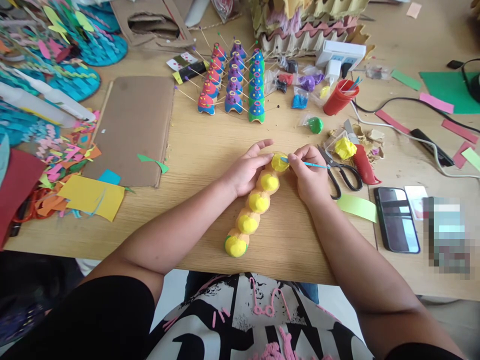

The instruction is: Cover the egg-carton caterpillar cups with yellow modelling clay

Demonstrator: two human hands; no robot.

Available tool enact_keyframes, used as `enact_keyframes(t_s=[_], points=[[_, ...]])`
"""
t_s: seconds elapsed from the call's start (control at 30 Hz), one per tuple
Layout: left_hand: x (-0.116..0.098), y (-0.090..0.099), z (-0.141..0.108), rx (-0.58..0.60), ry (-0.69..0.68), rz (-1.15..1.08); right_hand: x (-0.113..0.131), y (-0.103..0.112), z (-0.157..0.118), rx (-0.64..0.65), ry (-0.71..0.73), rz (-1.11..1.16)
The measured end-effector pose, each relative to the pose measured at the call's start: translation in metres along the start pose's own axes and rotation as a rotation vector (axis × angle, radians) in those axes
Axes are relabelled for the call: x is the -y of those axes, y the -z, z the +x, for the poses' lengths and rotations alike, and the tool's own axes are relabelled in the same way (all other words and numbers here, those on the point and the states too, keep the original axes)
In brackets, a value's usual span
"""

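A strip of egg-carton cups (253, 216) runs up the table in front of me, its bumps capped with yellow clay. At its far end, my left hand (247, 171) grips the last cup, with the thumb on its edge and some fingers hidden behind. My right hand (310, 172) pinches a thin blue modelling tool (316, 165). The tool's tip touches the yellow clay (279, 162) on that last cup. A trace of green shows at the sides of the nearest cup. Black-handled scissors (345, 175) lie just right of my right hand.
Three painted egg-carton strips (233, 85) bristling with pins stand farther back. A red cup (340, 97), bagged clay (310, 81), a red-handled cutter (364, 164) and a phone (397, 220) lie rightward. Cardboard (133, 130) and paper scraps (92, 195) cover the left.
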State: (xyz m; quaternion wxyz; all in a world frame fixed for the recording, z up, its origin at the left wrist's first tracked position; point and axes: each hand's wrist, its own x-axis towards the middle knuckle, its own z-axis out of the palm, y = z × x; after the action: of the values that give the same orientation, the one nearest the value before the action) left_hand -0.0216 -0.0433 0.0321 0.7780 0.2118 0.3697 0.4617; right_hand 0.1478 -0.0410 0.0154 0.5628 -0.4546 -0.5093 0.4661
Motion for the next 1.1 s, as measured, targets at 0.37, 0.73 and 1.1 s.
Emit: enact_keyframes(t_s=[0.37,0.73,1.1], points=[[0.0002,0.0018,0.0015,-0.003,0.017,0.036,-0.0014,-0.0006,0.0012,-0.01,-0.085,0.146],[0.0002,0.0015,0.001,-0.001,0.017,0.05,0.0009,-0.0029,0.0003,0.03,-0.084,0.065],[-0.0004,0.001,0.0012,-0.024,0.014,0.039,0.0064,-0.0028,-0.0038,0.013,0.03,-0.072]])
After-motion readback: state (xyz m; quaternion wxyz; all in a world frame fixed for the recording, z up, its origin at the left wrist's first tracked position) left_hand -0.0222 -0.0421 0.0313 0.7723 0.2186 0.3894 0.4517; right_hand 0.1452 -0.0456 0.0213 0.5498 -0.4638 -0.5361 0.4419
